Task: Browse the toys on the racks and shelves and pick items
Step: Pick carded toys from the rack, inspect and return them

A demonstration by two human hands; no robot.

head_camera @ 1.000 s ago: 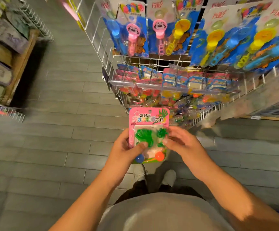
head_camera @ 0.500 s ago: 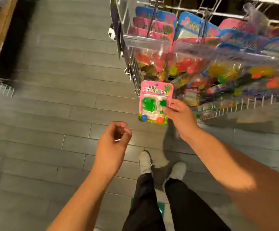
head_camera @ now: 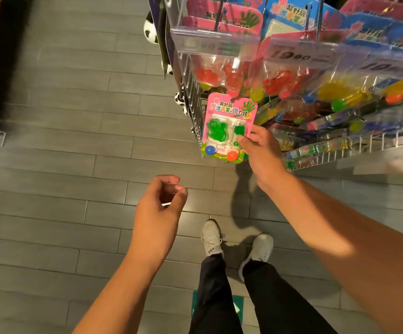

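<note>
Right hand [head_camera: 262, 153] pinches a pink toy card [head_camera: 228, 130] beside the wire rack [head_camera: 193, 97]; left hand [head_camera: 158, 208] hangs loosely curled, seemingly empty.

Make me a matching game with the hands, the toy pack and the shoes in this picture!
Things:
1. left hand
2. right hand
3. pink toy pack
4. white shoes

States or places:
A. flat on the grey floor
B. holds nothing, fingers loosely curled
C. pinches the card's right edge
D. held up in front of the wire rack, with a green sticky hand, a blue ball and an orange ball inside

Pairs: 1-B, 2-C, 3-D, 4-A
</note>
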